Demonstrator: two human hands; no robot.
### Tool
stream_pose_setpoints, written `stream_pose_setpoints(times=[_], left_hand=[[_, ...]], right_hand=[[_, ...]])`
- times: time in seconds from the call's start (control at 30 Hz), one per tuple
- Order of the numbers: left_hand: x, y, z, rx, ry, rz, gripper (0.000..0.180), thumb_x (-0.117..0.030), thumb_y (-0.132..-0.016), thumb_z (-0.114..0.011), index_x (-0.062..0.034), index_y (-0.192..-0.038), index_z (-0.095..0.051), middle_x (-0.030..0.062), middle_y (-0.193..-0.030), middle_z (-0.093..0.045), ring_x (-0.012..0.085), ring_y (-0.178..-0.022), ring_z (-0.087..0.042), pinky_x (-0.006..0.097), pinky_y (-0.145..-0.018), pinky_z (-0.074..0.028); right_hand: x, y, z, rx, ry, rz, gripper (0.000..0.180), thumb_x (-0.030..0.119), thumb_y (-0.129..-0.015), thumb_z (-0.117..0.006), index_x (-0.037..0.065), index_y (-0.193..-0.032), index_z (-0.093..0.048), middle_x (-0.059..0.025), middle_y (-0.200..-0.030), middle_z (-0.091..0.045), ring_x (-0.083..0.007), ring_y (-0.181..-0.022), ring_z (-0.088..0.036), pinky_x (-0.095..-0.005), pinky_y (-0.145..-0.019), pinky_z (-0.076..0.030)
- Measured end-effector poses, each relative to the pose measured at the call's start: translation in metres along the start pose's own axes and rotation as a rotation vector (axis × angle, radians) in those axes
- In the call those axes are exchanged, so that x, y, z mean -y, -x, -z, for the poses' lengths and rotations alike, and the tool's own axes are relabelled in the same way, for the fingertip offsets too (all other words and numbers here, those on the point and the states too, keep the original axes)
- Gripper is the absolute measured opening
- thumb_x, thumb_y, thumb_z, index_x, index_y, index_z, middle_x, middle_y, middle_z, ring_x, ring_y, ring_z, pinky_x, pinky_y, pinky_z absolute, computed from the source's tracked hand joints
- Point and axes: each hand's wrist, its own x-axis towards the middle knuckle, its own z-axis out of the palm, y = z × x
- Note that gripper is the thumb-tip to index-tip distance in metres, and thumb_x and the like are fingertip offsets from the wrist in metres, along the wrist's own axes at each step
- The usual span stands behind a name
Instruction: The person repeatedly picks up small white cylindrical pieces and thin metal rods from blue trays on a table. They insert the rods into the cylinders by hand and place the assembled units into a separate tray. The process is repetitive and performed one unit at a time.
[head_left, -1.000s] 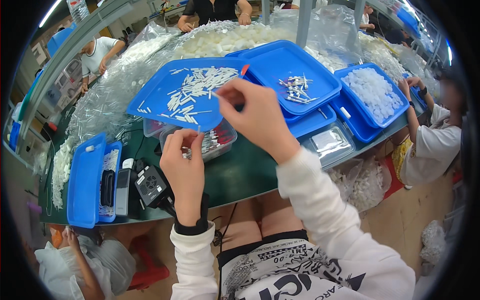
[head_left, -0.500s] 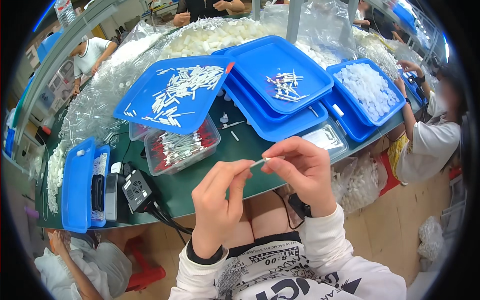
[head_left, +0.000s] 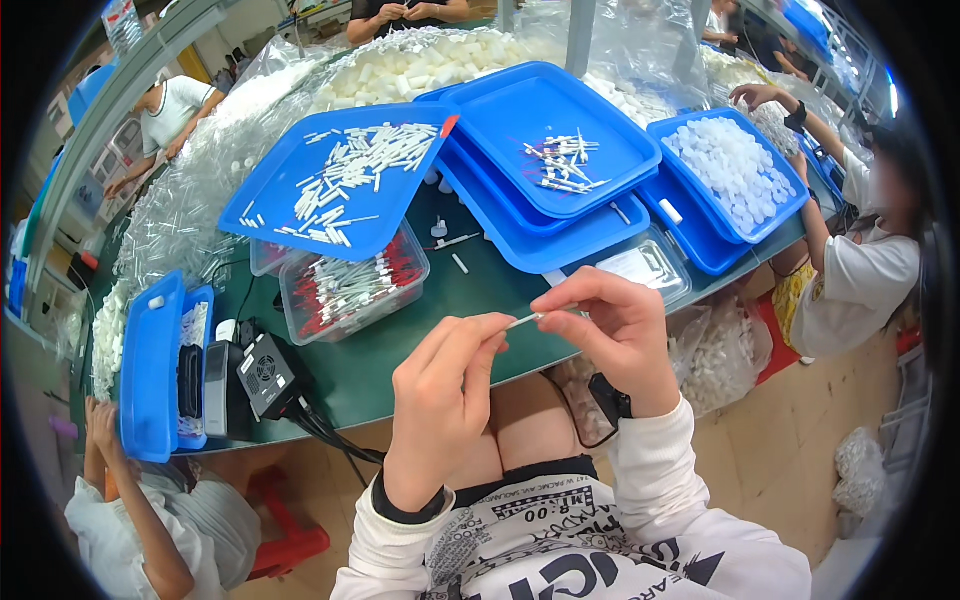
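Note:
My left hand [head_left: 445, 385] pinches one end of a thin white stick-like tube [head_left: 522, 321] between thumb and fingertips. At its other end my right hand [head_left: 622, 340] grips it between thumb and forefinger, so the piece spans the short gap between both hands, above the table's near edge. Its ends are hidden by my fingers. Beyond my hands stands a clear plastic box [head_left: 360, 325] filled with slim white-and-red pieces. A blue tray [head_left: 265, 175] scattered with small white tubes rests partly over that box.
Stacked blue trays [head_left: 500, 105] hold a few similar pieces. Another tray [head_left: 715, 235] carries translucent white caps. Black power units [head_left: 268, 375] with cables sit at left, beside tilted blue trays [head_left: 150, 400]. Heaped white parts [head_left: 420, 75] line the back. Co-workers sit around the green table [head_left: 440, 290].
My right thumb and forefinger have shifted slightly on the tube; both hands still hold it. The co-worker at right has raised an arm over the heap. The view has moved a little.

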Motion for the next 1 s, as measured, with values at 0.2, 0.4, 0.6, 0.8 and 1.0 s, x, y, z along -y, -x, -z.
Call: stream_pose_setpoints(times=[0.2,0.4,0.6,0.8,1.0], left_hand=[[0.004,0.002,-0.003,0.025,-0.079,-0.035,0.014,0.003,-0.087,-0.058,-0.0017,-0.098,-0.066,0.0097,-0.078,-0.063,0.0197,-0.066,-0.062,0.029,-0.057,-0.047],[0.006,0.003,-0.005,0.085,-0.133,-0.054,0.020,0.004,-0.080,-0.066,-0.0025,-0.099,-0.065,0.0103,-0.085,-0.062,0.0228,-0.071,-0.062,0.032,-0.062,-0.050],[0.012,-0.009,0.003,-0.010,-0.105,-0.011,0.034,0.009,-0.071,-0.067,-0.0029,-0.103,-0.064,0.0081,-0.088,-0.061,0.0179,-0.071,-0.064,0.027,-0.068,-0.050],[0.011,-0.019,0.018,-0.033,-0.057,0.004,0.024,0.011,-0.072,-0.064,-0.0003,-0.093,-0.067,0.0090,-0.086,-0.065,0.0174,-0.074,-0.065,0.027,-0.069,-0.049],[0.009,-0.034,0.026,-0.040,0.070,-0.028,0.022,0.007,-0.077,-0.068,-0.0036,-0.095,-0.071,0.0085,-0.084,-0.068,0.0189,-0.072,-0.065,0.028,-0.063,-0.050]], right_hand=[[-0.003,0.006,0.005,0.029,0.107,-0.044,0.014,-0.001,-0.084,-0.067,-0.002,-0.098,-0.068,-0.0101,-0.091,-0.070,-0.0164,-0.083,-0.067,-0.0273,-0.076,-0.052],[0.007,0.005,0.000,0.078,0.334,-0.105,0.010,0.004,-0.084,-0.068,0.001,-0.094,-0.067,-0.0096,-0.083,-0.069,-0.0202,-0.077,-0.068,-0.0281,-0.069,-0.051],[0.001,-0.001,-0.006,-0.022,0.548,0.011,0.009,0.006,-0.083,-0.069,0.003,-0.092,-0.067,-0.0097,-0.083,-0.069,-0.0237,-0.070,-0.066,-0.0291,-0.064,-0.051],[0.003,-0.014,-0.006,-0.082,0.499,0.048,0.009,0.002,-0.081,-0.070,0.002,-0.090,-0.067,-0.0091,-0.082,-0.069,-0.0219,-0.069,-0.066,-0.0293,-0.063,-0.051],[0.014,-0.032,-0.015,-0.015,0.411,0.147,0.012,0.000,-0.078,-0.073,0.002,-0.089,-0.069,-0.0085,-0.082,-0.069,-0.0213,-0.075,-0.066,-0.0300,-0.065,-0.051]])
